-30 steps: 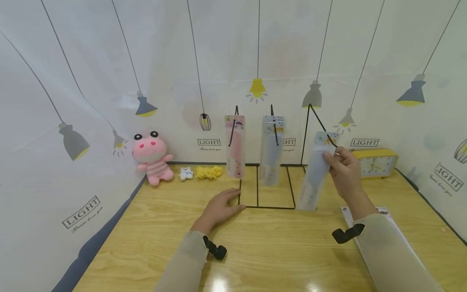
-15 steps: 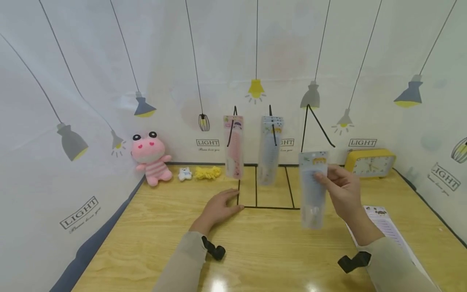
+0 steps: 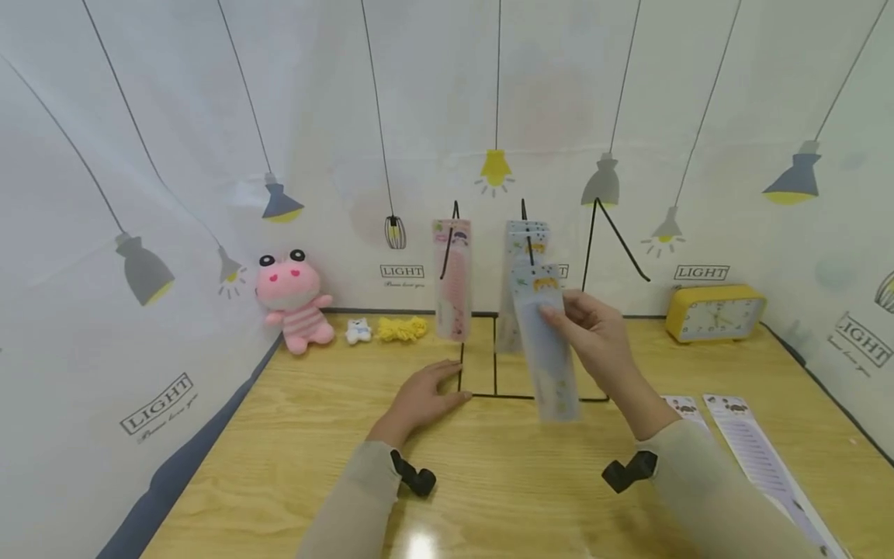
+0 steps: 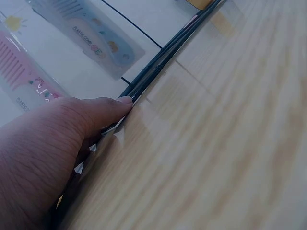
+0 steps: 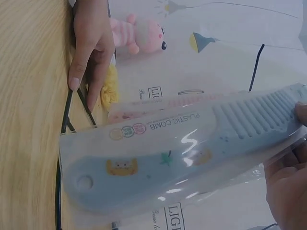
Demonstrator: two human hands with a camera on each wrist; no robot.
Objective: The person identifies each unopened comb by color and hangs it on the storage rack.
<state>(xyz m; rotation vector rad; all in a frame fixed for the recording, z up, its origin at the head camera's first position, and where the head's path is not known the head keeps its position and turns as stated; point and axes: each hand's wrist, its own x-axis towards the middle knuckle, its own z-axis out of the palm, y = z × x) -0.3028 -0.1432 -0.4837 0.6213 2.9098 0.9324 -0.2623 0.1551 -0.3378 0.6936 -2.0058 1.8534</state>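
My right hand [image 3: 597, 338] pinches a blue plastic comb [image 3: 548, 357] in a clear packet by its right edge, thumb in front. The packet hangs slightly tilted before the middle hook of a black wire rack [image 3: 495, 365], its top overlapping the hook's tip in the head view. Behind it, more packaged blue combs [image 3: 517, 247] hang on that hook, partly hidden. A pink comb [image 3: 454, 287] in its packet hangs on the left hook. The right hook [image 3: 624, 243] carries nothing. My left hand [image 3: 422, 396] rests on the rack's left base rail, fingers extended.
Packaged purple combs [image 3: 757, 458] lie on the wooden table [image 3: 503, 481] at the right, partly under my forearm. A yellow clock [image 3: 719, 314] stands back right. Along the back left sit a pink plush toy [image 3: 296, 299], a small white bear [image 3: 358, 331] and a yellow figure [image 3: 401, 328].
The blue comb has come off the right hook, down and then left to the middle hook in my right hand. A second purple comb packet shows on the table. My left hand stays put.
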